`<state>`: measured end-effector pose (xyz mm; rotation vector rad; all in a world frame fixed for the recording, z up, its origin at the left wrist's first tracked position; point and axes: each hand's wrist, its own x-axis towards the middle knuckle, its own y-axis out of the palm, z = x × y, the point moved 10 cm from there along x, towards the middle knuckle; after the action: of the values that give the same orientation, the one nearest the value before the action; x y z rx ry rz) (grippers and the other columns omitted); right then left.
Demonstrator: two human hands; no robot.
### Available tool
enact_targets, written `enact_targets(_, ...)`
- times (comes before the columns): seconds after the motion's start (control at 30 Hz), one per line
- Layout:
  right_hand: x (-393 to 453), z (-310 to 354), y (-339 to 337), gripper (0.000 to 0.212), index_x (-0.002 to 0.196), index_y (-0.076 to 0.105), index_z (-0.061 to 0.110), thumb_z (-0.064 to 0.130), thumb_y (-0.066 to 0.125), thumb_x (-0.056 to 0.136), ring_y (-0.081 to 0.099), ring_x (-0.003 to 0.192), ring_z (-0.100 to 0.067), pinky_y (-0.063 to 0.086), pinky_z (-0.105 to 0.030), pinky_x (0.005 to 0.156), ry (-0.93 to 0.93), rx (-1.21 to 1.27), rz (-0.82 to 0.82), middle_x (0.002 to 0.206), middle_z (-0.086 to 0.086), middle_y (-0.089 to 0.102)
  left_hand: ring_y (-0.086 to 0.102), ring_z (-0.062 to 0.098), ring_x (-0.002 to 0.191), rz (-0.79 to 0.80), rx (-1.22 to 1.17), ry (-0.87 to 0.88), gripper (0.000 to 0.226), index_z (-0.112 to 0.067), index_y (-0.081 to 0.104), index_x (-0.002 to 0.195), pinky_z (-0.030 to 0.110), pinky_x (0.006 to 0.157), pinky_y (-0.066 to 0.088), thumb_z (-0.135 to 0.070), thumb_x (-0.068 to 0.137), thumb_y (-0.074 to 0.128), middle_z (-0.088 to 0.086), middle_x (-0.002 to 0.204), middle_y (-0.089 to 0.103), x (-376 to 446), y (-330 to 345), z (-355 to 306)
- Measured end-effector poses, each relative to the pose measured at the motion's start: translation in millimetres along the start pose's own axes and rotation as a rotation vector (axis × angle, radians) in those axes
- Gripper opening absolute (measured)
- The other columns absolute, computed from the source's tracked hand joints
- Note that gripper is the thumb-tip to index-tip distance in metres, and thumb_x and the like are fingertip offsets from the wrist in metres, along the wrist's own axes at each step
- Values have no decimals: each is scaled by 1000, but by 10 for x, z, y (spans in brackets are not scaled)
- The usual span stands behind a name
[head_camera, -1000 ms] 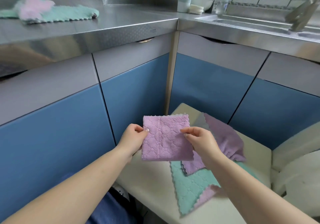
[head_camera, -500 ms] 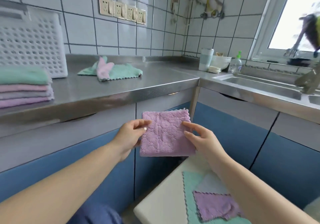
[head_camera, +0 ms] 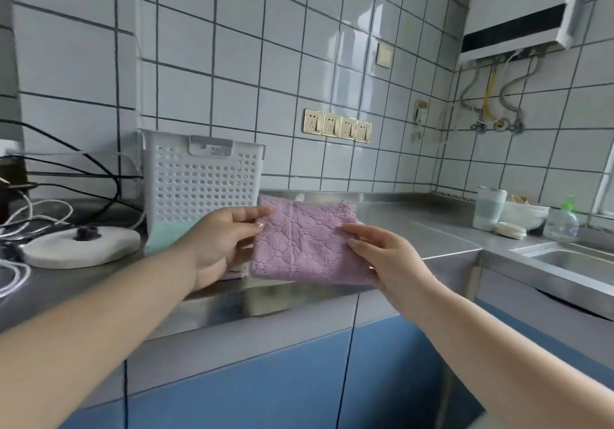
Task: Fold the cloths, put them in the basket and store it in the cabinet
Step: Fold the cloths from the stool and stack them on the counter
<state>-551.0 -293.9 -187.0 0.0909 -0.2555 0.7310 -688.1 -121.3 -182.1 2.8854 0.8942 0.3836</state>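
Lilac folded cloth [head_camera: 307,242] — seemingly unlabelled — between both hands [head_camera: 387,259]

Four wall sockets [head_camera: 337,128] on the tiles, tangled cables [head_camera: 50,169] far left, soap bottle [head_camera: 562,221] beside the sink [head_camera: 564,259].

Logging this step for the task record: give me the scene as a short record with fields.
held item: folded purple cloth, above the steel counter edge
left hand: grip on the cloth's left edge
right hand: grip on the cloth's right edge
basket: white, perforated, on the counter behind the left hand
teal cloth: in front of the basket, partly hidden
sink: far right
cabinet doors: blue, shut
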Motion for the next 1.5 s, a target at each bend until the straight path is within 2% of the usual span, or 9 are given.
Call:
enact_targets(0.37,787,175,1361,35,119,64,21,4,50,91,57,71,-7,41,-14,41,95,-85,151,94,-1,61,67,12,65,-188,125,49,17,-2,63,104,22,56,57,-1,93,50,11,88,70,179,-1258,-597)
enact_targets(0.43,884,43,1515,39,123,62,21,3,52,90,57,96,-14,47,-17,54,96,-121,169,119,-3,61,67,16,88,-229,203,39,20,-3,62,108,28,79,57,-1,90,54,12,101,68,180,-1457,-512)
enact_targets(0.53,981,-136,1641,37,123,62,20,4,54,90,55,91,-14,50,-22,67,108,-174,191,122,-7,62,49,25,126,-264,249,7,23,-3,63,110,43,112,31,-1,89,56,17,127,58,169,-1652,-381)
enact_targets(0.73,1121,-266,1762,31,115,66,21,6,57,89,52,75,-10,47,-22,63,147,-202,202,99,-4,63,48,27,124,-306,240,-5,32,3,55,123,33,108,31,5,93,48,21,132,54,288,-1800,-244)
enact_targets(1.0,1104,-452,1824,25,113,67,24,16,57,91,44,68,-9,41,-20,63,187,-329,273,84,0,58,59,15,80,-271,250,-142,34,-3,56,125,18,52,54,1,91,53,13,105,65,237,-1850,-11)
enact_targets(1.2,1098,-167,1766,28,119,64,23,29,54,94,56,82,-14,46,-27,80,37,-526,235,108,-3,68,46,11,121,-442,852,251,56,-25,37,141,27,97,37,-18,89,60,0,142,42,197,-1826,-623)
enact_targets(1.3,1111,129,1893,34,125,60,16,31,47,97,61,105,-26,46,-31,91,-111,-676,238,130,-10,58,34,8,134,-290,993,320,51,-23,36,143,22,104,25,-21,94,51,-4,148,36,347,-1463,-826)
enact_targets(1.4,1141,140,2213,40,138,47,26,34,42,99,40,133,-20,30,-30,106,-207,-929,381,154,4,30,18,11,143,-127,1241,282,61,-22,18,150,24,112,13,-27,97,47,-3,157,18,511,-1170,-769)
enact_targets(1.5,1072,-131,2429,44,143,37,26,37,35,100,32,137,-24,22,-31,110,-188,-1096,550,155,0,26,5,8,145,44,1323,143,70,-21,1,152,18,109,2,-31,98,45,-5,159,2,555,-1141,-383)
